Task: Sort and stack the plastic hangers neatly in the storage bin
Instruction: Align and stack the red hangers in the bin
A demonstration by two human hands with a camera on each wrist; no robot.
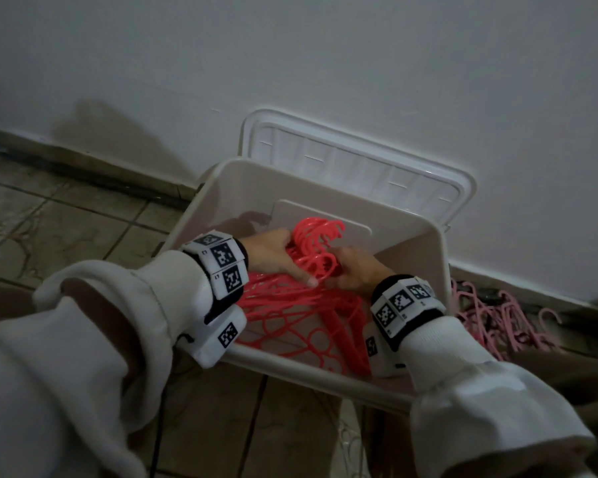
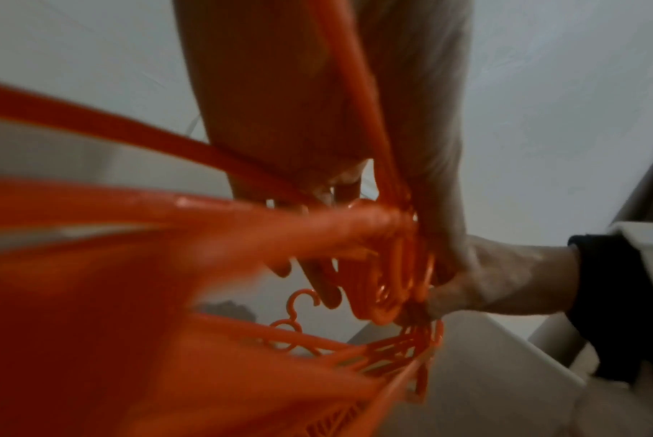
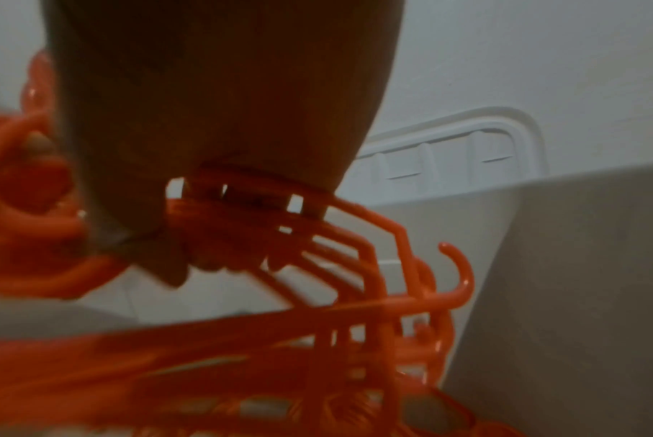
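Red hangers (image 1: 290,301) gripped near the hooks by left hand (image 1: 273,255) and right hand (image 1: 358,270); hooks should align before lowering flat into storage bin (image 1: 325,376).

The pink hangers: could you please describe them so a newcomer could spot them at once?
Find the white bin by the wall. On the floor to its right lies a loose heap, the pink hangers. They are pale pink and outside the bin, unlike the red hangers inside.
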